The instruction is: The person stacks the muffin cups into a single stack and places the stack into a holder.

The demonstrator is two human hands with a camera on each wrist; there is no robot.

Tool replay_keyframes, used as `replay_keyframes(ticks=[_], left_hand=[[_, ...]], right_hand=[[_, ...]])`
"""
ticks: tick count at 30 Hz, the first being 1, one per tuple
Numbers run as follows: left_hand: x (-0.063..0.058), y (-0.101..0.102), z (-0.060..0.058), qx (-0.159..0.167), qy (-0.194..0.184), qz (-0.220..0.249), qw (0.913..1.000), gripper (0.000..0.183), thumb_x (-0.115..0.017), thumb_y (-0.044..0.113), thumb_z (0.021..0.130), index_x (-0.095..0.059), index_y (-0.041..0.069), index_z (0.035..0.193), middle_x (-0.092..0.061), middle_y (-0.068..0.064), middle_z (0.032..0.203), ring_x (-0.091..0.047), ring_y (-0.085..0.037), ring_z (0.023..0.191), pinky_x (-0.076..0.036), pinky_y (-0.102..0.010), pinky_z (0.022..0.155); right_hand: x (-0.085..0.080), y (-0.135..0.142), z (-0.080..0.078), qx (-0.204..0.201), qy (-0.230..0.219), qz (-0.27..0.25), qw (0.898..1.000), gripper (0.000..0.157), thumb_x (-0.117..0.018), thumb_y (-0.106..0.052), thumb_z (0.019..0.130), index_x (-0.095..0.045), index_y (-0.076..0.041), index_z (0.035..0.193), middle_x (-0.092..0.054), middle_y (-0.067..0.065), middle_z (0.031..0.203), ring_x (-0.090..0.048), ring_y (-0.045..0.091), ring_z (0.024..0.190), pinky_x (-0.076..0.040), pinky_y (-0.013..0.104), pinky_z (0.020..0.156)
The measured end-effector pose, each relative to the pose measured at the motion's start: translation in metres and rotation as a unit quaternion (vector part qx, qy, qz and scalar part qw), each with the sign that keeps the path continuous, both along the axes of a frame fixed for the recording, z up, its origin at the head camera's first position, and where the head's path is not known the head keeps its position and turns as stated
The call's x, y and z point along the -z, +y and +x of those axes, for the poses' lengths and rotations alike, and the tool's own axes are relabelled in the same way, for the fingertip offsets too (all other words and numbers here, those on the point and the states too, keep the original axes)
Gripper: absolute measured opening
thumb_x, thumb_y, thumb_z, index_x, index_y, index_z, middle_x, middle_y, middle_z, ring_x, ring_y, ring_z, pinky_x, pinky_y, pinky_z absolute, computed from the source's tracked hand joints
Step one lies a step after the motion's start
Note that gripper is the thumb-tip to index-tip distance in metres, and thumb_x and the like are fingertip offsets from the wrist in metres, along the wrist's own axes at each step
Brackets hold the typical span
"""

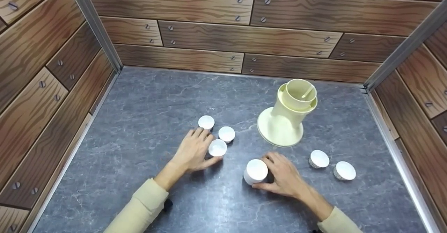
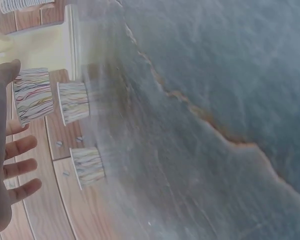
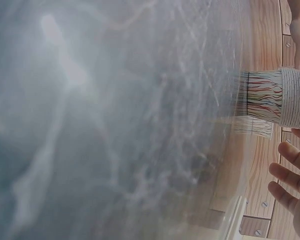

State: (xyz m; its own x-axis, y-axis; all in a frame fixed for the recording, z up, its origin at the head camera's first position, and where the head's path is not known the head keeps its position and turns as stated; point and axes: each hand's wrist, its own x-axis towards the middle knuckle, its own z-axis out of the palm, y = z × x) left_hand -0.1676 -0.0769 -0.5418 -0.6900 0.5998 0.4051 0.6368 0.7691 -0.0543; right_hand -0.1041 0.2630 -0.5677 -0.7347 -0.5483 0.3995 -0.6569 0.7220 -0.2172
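White cup stack (image 1: 256,172) on the desk (image 1: 157,100), gripped by fingers of the right hand (image 1: 284,176), likely for steadiness; fingers of the left hand (image 1: 195,151) pinch one seemingly raised cup (image 1: 217,148) beside two others (image 1: 226,134).

Grey-blue tabletop (image 1: 157,96) | pale-yellow stand (image 1: 281,128) | cup stack (image 1: 256,172) | centre cups (image 1: 227,134) | two rightmost cups (image 1: 319,159)

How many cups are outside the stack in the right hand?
5: one cup in the left hand, two cups just beyond it, two cups right of the stack. Nested extras could be hidden.
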Motion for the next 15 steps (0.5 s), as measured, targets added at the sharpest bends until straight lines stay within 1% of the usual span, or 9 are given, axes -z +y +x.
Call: replay_keyframes(ticks=[3, 9, 15], left_hand=[[-0.003, 0.003, 0.001, 0.007, 0.018, 0.005, 0.9998, 0.064, -0.066, 0.072, 0.088, -0.066, 0.013, 0.114, -0.067, -0.007, 0.114, -0.062, -0.027, 0.108, -0.052, -0.042, 0.088], [-0.007, 0.008, 0.003, 0.019, 0.048, 0.012, 0.9986, 0.063, -0.063, 0.074, 0.088, -0.066, 0.016, 0.114, -0.067, -0.004, 0.111, -0.062, -0.024, 0.105, -0.052, -0.041, 0.086], [-0.011, 0.012, 0.005, 0.032, 0.057, 0.019, 0.9977, 0.063, -0.064, 0.074, 0.087, -0.066, 0.016, 0.111, -0.067, -0.004, 0.110, -0.062, -0.024, 0.105, -0.052, -0.039, 0.087]], right_hand=[[0.000, 0.000, 0.000, -0.001, 0.002, 0.000, 1.000, 0.072, -0.087, -0.069, 0.071, -0.070, -0.017, 0.118, -0.066, -0.001, 0.110, -0.062, 0.016, 0.099, -0.055, 0.038, 0.084], [-0.001, 0.000, -0.001, -0.001, 0.002, 0.002, 1.000, 0.073, -0.085, -0.072, 0.072, -0.070, -0.017, 0.118, -0.066, -0.001, 0.111, -0.063, 0.017, 0.100, -0.055, 0.039, 0.085], [-0.001, 0.000, -0.001, -0.002, 0.003, 0.003, 1.000, 0.073, -0.083, -0.073, 0.073, -0.070, -0.017, 0.117, -0.066, -0.001, 0.111, -0.062, 0.017, 0.101, -0.055, 0.039, 0.085]])
